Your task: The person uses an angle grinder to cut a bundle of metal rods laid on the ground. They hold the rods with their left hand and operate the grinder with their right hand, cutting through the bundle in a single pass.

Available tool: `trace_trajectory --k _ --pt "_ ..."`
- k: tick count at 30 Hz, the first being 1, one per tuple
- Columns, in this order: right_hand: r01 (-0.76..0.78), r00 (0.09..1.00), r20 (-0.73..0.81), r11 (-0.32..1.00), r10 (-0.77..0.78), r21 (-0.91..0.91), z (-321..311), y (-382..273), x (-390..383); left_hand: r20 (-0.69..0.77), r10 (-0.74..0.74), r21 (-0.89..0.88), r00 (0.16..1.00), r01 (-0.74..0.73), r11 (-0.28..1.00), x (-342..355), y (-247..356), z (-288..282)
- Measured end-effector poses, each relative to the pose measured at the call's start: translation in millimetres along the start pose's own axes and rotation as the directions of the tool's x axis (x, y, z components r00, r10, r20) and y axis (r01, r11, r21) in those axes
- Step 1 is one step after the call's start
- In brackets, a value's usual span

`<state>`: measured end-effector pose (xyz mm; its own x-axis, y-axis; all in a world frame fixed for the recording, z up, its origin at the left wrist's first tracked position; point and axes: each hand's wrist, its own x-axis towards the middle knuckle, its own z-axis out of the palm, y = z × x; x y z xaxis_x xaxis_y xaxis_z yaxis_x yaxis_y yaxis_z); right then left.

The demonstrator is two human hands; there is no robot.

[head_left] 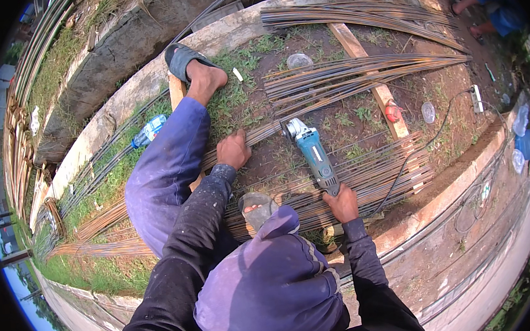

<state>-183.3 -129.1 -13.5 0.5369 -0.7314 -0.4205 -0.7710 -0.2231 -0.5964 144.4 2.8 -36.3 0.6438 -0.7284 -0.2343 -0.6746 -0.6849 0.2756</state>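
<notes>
My right hand is closed around the rear of a teal angle grinder. The grinder's head and dark disc point away from me and meet the ends of a bundle of thin steel rods. My left hand is closed over that same bundle, a little left of the disc. Whether the disc is spinning or cutting into the rods, I cannot tell. Below the grinder lies a wide spread of rusty rods, partly covered by my right hand. The grinder's dark cable runs off to the right.
More rods rest across a wooden beam at the far side. A power strip, red object and blue jug are at the right. A water bottle lies left of my leg. Another person's feet show far right.
</notes>
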Motion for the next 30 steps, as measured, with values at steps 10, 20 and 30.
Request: trace_trajectory --k 10,20,30 --pt "-0.024 1.0 0.004 1.0 0.024 0.017 -1 -1 1 -0.011 0.009 -0.001 1.0 -0.009 1.0 0 0 0" --pt "-0.015 1.0 0.0 1.0 0.015 0.003 1 2 2 0.002 0.003 0.005 1.0 -0.003 1.0 -1 4 -5" --pt "-0.008 1.0 -0.002 1.0 0.008 -0.013 -1 1 2 -0.013 0.024 -0.014 1.0 -0.025 1.0 -1 2 -4"
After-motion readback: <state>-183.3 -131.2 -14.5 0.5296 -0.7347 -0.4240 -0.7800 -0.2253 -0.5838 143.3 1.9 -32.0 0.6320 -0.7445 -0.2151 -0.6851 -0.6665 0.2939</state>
